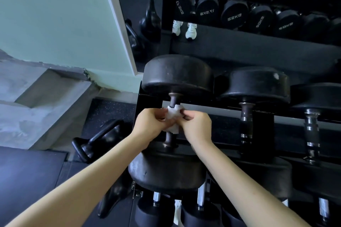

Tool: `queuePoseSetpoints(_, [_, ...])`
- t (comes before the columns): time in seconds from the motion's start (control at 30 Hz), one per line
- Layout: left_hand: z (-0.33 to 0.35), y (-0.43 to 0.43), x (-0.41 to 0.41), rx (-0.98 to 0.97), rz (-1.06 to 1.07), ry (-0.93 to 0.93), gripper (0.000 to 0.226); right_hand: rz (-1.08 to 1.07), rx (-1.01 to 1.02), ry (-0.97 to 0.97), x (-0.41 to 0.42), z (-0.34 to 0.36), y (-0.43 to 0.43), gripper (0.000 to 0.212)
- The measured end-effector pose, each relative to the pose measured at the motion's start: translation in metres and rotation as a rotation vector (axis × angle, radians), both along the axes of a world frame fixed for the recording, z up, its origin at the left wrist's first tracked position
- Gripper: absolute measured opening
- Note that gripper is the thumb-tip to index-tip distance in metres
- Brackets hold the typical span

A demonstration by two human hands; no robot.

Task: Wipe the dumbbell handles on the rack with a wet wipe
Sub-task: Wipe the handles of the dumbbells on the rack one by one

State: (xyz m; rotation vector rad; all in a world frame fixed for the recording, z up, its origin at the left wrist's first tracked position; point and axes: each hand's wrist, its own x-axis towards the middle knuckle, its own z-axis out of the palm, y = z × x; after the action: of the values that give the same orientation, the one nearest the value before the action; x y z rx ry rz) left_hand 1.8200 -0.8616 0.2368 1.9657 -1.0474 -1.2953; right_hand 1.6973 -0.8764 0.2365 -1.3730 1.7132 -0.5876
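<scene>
The left hand (149, 122) and right hand (197, 125) are meeting at the middle of the view, both pinching a crumpled white wet wipe (172, 116) with curled fingers. The wipe is wrapping the dark metal handle (173, 100) of a large black round-headed dumbbell (177, 73), the left hand gripping from nine o'clock and the right from three o'clock. The black steel rack (151, 101) is holding this dumbbell at its left end. At three o'clock two more black dumbbells (254, 83) with chrome-ringed handles are lying on the same tier. At six o'clock a lower tier is holding smaller chrome-handled dumbbells (156, 208). A black kettlebell (103, 138) is sitting on the floor at nine o'clock, beside the rack.
</scene>
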Motion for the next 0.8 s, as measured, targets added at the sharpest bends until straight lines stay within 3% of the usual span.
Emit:
queuePoseSetpoints(0.2, [-0.011, -0.015, -0.009, 0.052, 0.295, 0.275, 0.047, -0.246, 0.108, -0.187, 0.012, -0.003, -0.016, 0.017])
queuePoseSetpoints(0.3, [-0.006, -0.027, -0.014, 0.01, 0.374, 0.339, 0.046, -0.253, 0.108, -0.163, 0.015, -0.005, -0.027, 0.021])
queuePoseSetpoints(0.43, [-0.009, -0.015, -0.004, 0.079, 0.245, 0.298, 0.052, -0.096, 0.168, -0.127, 0.0, -0.006, -0.013, 0.038])
queuePoseSetpoints(0.6, [-0.012, -0.012, -0.002, 0.066, 0.207, 0.309, 0.046, -0.19, 0.253, -0.292, 0.001, 0.0, -0.014, 0.013])
queuePoseSetpoints(0.8, [-0.01, -0.021, -0.005, -0.015, 0.194, 0.253, 0.045, -0.183, 0.256, -0.267, 0.002, 0.002, -0.023, 0.019])
